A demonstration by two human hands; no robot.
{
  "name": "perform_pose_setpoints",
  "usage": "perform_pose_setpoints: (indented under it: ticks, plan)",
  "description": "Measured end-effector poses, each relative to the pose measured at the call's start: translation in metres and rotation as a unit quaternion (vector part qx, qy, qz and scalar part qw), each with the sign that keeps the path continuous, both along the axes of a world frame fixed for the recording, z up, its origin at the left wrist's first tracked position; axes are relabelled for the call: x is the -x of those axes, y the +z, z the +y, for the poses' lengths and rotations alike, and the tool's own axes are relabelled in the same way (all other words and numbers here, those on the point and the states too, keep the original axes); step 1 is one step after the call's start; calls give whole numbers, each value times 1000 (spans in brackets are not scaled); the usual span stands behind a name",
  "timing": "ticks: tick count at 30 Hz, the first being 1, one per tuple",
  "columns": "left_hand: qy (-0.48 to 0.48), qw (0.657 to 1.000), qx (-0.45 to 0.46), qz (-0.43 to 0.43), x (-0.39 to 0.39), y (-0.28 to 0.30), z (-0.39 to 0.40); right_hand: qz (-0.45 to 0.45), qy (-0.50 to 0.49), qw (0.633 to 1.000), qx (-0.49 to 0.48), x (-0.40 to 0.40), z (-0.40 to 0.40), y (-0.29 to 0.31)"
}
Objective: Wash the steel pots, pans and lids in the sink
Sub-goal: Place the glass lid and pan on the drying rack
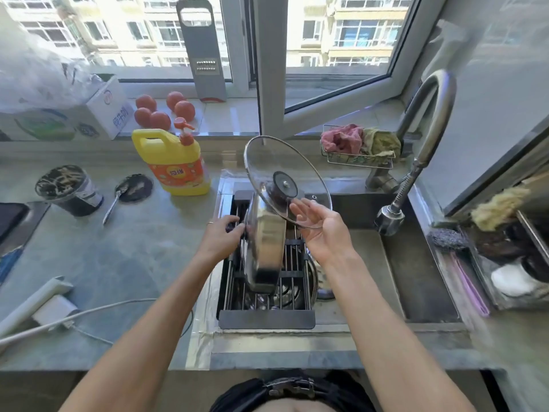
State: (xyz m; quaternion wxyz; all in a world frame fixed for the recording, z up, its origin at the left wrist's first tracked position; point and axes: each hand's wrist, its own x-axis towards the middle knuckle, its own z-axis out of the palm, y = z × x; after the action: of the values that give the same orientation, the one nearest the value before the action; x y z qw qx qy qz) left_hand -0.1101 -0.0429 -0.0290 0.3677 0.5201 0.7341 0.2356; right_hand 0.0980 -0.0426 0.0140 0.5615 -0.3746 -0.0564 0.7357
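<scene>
Fingers [300, 214] of the right hand [322, 233] lie straight and loose, palm up, under the lower rim of a tilted glass lid [286, 179]. The left hand [221, 236] curls its fingers round something at the edge of a steel pot [266, 248]; the pot hides what they grasp. The pot stands on its side on a drying rack [266, 292] across the sink [416, 278]. Under the rack's bars lies more steel ware, hard to make out. A faucet [421, 144] arches at right; a yellow detergent bottle [172, 162] stands on the tabletop [118, 257].
</scene>
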Motion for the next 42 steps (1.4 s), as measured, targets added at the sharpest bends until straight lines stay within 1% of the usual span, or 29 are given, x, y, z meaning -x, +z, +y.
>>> perform_pose_setpoints:
  ticks: [2, 4, 6, 8, 10, 12, 15, 18, 20, 23, 25, 27, 30, 36, 39, 42]
  plan:
    - [32, 999, 3, -10, -2, 7, 4, 0, 8, 1000, -2, 4, 1, 2]
    - [53, 998, -17, -41, -2, 13, 6, -8, 13, 1000, 2, 8, 3, 1]
    - [54, 994, -28, -94, -1, 20, 5, -6, 11, 1000, 6, 13, 7, 1]
    - [31, 990, -12, -138, -7, 34, -4, 1, 10, 1000, 7, 14, 10, 1]
    - [3, 994, -6, -113, -13, 40, -8, 7, 12, 1000, -1, 10, 13, 3]
    - [3, 995, -5, -98, -14, 35, -8, 14, 7, 1000, -14, 3, 15, 8]
    - [29, 996, 13, -78, -11, 35, -6, 8, -10, 1000, -26, -10, 18, 13]
    - [34, 998, -6, -50, -13, 36, -9, -10, -13, 1000, -24, -21, 18, 12]
    - [18, 1000, -6, 8, -16, 35, -12, -25, -15, 1000, -12, -25, 19, 4]
    - [-12, 988, 31, 151, -29, 38, -18, -55, -10, 998, 14, -28, 18, -12]
    - [-8, 978, 53, 204, -37, 41, -16, -72, 7, 997, 22, -31, 17, -18]
    - [-3, 970, 48, 237, -42, 45, -11, -79, 20, 996, 22, -33, 14, -22]
    - [0, 963, 27, 269, -46, 44, -7, -87, 41, 995, 33, -38, 9, -31]
    - [28, 949, -9, 315, -42, 49, -4, -87, 36, 992, 82, -48, 6, -57]
    - [43, 942, -27, 332, -47, 49, -5, -120, 43, 987, 103, -51, 5, -65]
    - [64, 936, -25, 344, -56, 50, -2, -198, 52, 972, 113, -51, 5, -73]
